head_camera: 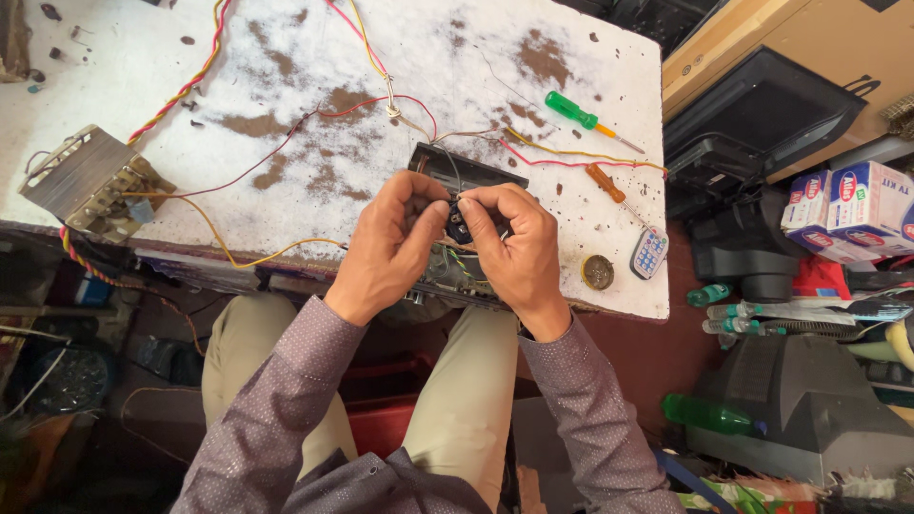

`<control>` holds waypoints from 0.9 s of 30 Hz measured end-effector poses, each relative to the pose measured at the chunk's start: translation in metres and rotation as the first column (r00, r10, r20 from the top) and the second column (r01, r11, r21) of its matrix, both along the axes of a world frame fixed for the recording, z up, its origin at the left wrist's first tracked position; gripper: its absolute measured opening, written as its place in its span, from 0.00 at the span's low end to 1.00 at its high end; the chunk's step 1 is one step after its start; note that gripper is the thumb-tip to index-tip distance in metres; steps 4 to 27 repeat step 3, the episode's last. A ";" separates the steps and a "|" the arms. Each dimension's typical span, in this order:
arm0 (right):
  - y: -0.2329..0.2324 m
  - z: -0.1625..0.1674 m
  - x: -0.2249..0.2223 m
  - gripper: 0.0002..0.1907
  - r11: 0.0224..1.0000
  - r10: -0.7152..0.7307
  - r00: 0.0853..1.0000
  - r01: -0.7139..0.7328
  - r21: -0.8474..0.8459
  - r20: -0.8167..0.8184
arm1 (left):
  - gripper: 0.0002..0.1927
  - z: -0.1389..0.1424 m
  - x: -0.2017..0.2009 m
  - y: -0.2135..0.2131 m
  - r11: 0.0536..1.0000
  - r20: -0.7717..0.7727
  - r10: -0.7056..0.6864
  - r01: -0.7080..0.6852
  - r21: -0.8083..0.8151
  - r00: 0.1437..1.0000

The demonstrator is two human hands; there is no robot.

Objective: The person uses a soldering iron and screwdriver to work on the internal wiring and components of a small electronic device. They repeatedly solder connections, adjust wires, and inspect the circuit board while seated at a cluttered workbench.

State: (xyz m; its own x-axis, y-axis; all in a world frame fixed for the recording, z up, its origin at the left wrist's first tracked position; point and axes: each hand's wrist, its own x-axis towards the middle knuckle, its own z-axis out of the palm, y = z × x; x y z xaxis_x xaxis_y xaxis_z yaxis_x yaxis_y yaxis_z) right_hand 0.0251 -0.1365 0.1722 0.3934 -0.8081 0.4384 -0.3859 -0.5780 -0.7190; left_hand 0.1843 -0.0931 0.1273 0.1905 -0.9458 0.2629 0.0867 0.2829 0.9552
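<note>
Both hands meet at the near edge of the worn white table (590, 190), over an opened black electronic unit (466, 171) whose circuit board shows below the palms. The left hand (390, 247) and the right hand (514, 252) together pinch a small black part (460, 224) between them, the fingers (419, 195) of each hand curled tight around it, thumbs and fingertips touching it from both sides. The part sits just above the unit, and thin wires run from that spot toward the far side of the table. A green-handled screwdriver (579, 116) lies well beyond the right hand, and an orange-handled screwdriver (606, 183) lies nearer, just to the right of the unit. A small remote control (650, 252) and a round metal piece (598, 272) rest near the right wrist. A transformer (90, 181) with red and yellow leads sits at the left edge of the table, well apart from the hands.
</note>
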 end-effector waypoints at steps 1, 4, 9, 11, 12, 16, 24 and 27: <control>0.000 0.002 0.000 0.05 1.000 0.011 1.000 -0.011 0.005 0.007 | 0.06 0.000 0.000 0.000 0.998 0.090 0.052 -0.048 -0.046 0.995; 0.002 0.004 0.001 0.05 0.999 0.035 0.999 -0.035 -0.015 -0.005 | 0.09 -0.001 0.000 0.001 0.980 0.261 0.167 -0.131 -0.149 0.951; 0.002 0.004 0.001 0.05 0.999 0.035 0.999 -0.035 -0.015 -0.005 | 0.09 -0.001 0.000 0.001 0.980 0.261 0.167 -0.131 -0.149 0.951; 0.002 0.004 0.001 0.05 0.999 0.035 0.999 -0.035 -0.015 -0.005 | 0.09 -0.001 0.000 0.001 0.980 0.261 0.167 -0.131 -0.149 0.951; 0.002 0.004 0.001 0.05 0.999 0.035 0.999 -0.035 -0.015 -0.005 | 0.09 -0.001 0.000 0.001 0.980 0.261 0.167 -0.131 -0.149 0.951; 0.002 0.004 0.001 0.05 0.999 0.035 0.999 -0.035 -0.015 -0.005 | 0.09 -0.001 0.000 0.001 0.980 0.261 0.167 -0.131 -0.149 0.951; 0.002 0.004 0.001 0.05 0.999 0.035 0.999 -0.035 -0.015 -0.005 | 0.09 -0.001 0.000 0.001 0.980 0.261 0.167 -0.131 -0.149 0.951; 0.002 0.004 0.001 0.05 0.999 0.035 0.999 -0.035 -0.015 -0.005 | 0.09 -0.001 0.000 0.001 0.980 0.261 0.167 -0.131 -0.149 0.951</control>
